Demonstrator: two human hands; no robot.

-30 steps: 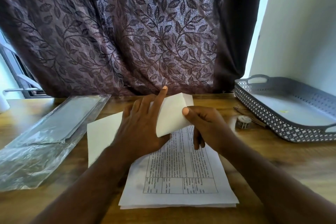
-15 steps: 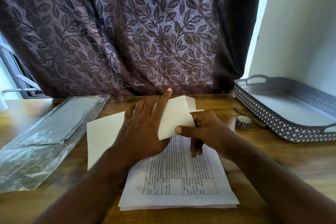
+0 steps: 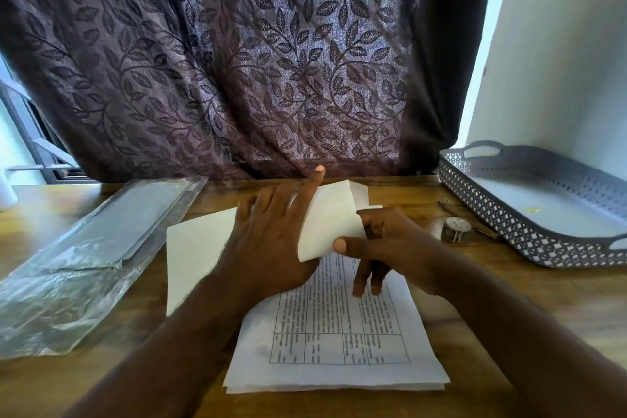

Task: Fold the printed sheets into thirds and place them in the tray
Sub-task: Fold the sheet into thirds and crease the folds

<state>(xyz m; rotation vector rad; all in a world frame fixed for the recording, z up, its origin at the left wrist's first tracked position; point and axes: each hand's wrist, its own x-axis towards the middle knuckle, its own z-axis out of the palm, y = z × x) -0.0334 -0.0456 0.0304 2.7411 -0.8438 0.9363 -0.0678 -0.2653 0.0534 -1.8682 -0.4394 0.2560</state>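
Over the printed stack (image 3: 339, 332), the left hand (image 3: 271, 241) presses a sheet (image 3: 196, 254), fingers (image 3: 310, 187) spread — the right hand (image 3: 390, 248) pinches its folded flap.

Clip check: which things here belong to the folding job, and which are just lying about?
Job: sheet being folded, printed stack, grey tray, left hand, right hand.
Lying about: plastic packet, small round item, curtain.

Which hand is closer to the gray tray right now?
Right. The right hand pinches the folded flap of the sheet, with bare table between it and the tray on its right. The left hand presses the sheet farther left, beyond the right hand.
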